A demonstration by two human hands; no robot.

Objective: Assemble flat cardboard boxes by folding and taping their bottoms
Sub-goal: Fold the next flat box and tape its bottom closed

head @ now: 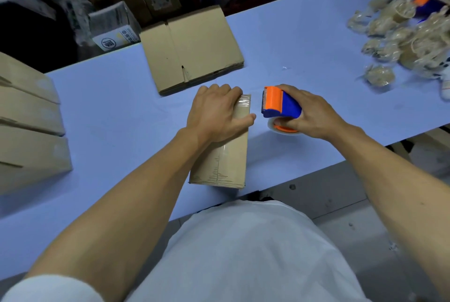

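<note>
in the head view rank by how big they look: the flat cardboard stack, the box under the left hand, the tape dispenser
1. flat cardboard stack, largest.
2. box under the left hand, somewhat smaller, though partly covered by hand and forearm.
3. tape dispenser gripped by the right hand, clearly smallest.

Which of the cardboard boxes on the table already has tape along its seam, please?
The box under the left hand, nearest the table's front edge: clear tape runs along its seam. The flat stack behind it is still unfolded.
</note>
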